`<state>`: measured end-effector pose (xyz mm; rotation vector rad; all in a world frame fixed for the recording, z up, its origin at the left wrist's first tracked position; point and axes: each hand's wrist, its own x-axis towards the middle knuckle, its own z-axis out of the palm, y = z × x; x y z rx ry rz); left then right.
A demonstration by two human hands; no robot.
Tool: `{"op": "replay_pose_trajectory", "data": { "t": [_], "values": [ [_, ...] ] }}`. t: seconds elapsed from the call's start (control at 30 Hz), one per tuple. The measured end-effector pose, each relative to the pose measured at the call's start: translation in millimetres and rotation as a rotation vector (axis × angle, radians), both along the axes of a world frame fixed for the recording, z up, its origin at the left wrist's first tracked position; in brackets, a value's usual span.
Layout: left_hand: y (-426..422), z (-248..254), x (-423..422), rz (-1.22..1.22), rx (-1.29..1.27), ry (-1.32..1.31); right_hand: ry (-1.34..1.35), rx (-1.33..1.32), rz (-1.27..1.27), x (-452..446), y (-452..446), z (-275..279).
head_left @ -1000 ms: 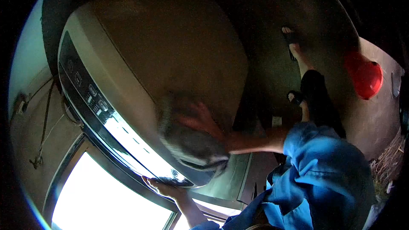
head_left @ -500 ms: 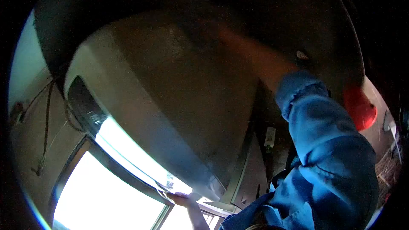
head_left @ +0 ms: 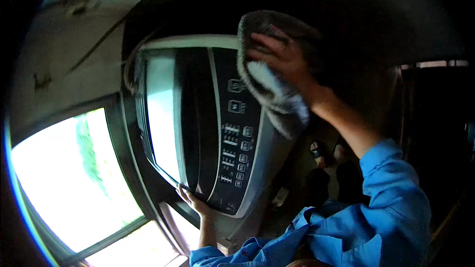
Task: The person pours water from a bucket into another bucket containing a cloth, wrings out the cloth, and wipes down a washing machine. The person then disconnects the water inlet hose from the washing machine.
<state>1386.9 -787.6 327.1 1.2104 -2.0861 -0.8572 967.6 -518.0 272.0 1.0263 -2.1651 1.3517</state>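
A grey towel (head_left: 250,71), fuzzy and partly folded, is under my right hand (head_left: 282,59). The hand lies over it with fingers bent, pressing it against the upper corner of a top-loading washing machine (head_left: 232,143). Part of the towel hangs over the machine's front edge. My left hand (head_left: 194,201) rests on the machine's near side edge, fingers stretched out beside the glossy lid (head_left: 190,118). A dark control panel (head_left: 236,133) with rows of buttons runs between the lid and the front edge.
A bright window (head_left: 74,163) with a dark frame stands to the left. A cable (head_left: 96,44) runs along the wall behind the machine. My feet (head_left: 316,154) show on the dark floor, right of the machine. Much of the right side is too dark to make out.
My view has swung from the machine's shadowed side to its top, so the panel and towel now show. My right hand came up out of shadow; my left hand stays at the machine's edge.
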Motion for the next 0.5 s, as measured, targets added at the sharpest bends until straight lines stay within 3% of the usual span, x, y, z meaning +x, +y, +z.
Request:
{"op": "replay_pose_trajectory", "data": {
  "t": [0.07, 0.13, 0.17, 0.37, 0.47, 0.5],
  "values": [
    [8, 0, -6, -0.029, -0.061, -0.006, 0.052, 0.182, 0.248, -34, 0, 16],
    [25, 11, -22, 0.052, -0.162, -0.145, -0.044, 0.192, 0.451, -70, -20, 18],
    [28, 11, -25, 0.095, -0.168, -0.15, -0.199, 0.221, 0.533, -73, -23, 47],
    [36, 20, -30, 0.138, -0.186, -0.178, -0.069, 0.456, 0.582, -103, -110, 50],
    [41, 27, -39, 0.139, -0.16, -0.167, -0.001, 0.502, 0.59, -110, -155, 85],
    [42, 28, -39, 0.146, -0.151, -0.178, -0.401, 0.551, 0.551, -108, -176, 106]
  ]
}}
